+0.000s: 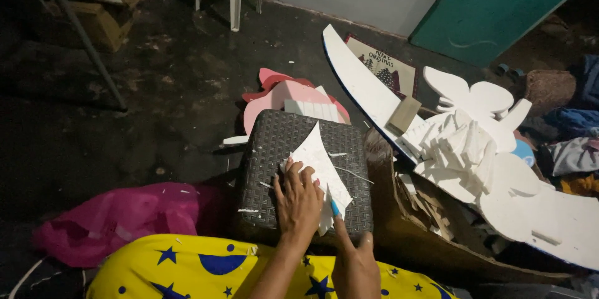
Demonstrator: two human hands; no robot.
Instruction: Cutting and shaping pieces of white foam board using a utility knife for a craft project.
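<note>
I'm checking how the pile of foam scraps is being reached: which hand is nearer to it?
Right. The right hand is at the stool's near edge, closer to the foam scrap pile; the left hand presses the white foam sheet farther left.

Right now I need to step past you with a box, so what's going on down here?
A person sits over a dark woven stool. Their left hand presses a pointed white foam piece flat on its top, while the right hand works a blue-tipped tool along the piece's edge. White scraps dot the stool. To the right, a cardboard box holds a pile of white foam offcuts; pink cutouts lie behind.
</note>
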